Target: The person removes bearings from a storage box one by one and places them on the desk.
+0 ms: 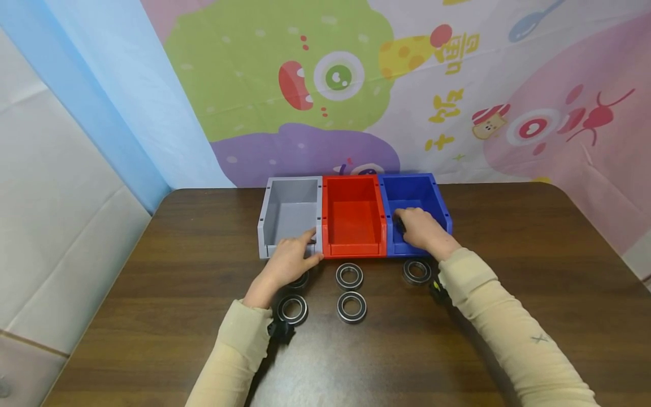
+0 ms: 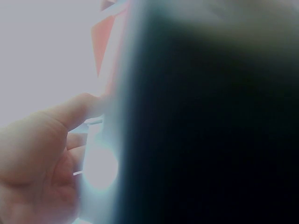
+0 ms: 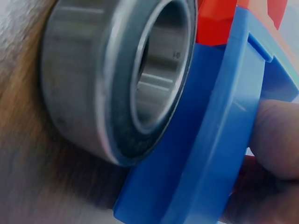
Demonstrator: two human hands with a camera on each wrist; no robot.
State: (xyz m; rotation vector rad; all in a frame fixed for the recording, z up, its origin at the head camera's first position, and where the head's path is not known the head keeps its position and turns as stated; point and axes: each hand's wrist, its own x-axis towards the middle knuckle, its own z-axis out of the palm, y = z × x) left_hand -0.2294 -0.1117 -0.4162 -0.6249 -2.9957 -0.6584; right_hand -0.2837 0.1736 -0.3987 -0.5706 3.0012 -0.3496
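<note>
My right hand (image 1: 421,228) reaches into the blue bin (image 1: 441,195), pinching a dark-edged bearing (image 1: 399,225) mostly hidden by its fingers. In the right wrist view its fingers (image 3: 278,142) show past the bin's front wall, and a steel bearing (image 3: 77,79) on the table is close to the camera. My left hand (image 1: 290,260) grips the front right corner of the grey bin (image 1: 264,217), thumb outside the front and fingers over the lip. In the left wrist view, thumb (image 2: 77,109) and fingers show at the left; a dark blur hides the rest.
The red bin (image 1: 353,217) stands between the other two. On the brown table (image 1: 396,362) lie bearings: one partly under my left hand (image 1: 300,281), another near that wrist (image 1: 293,310), two in the middle (image 1: 349,276). A printed cloth (image 1: 285,107) hangs behind.
</note>
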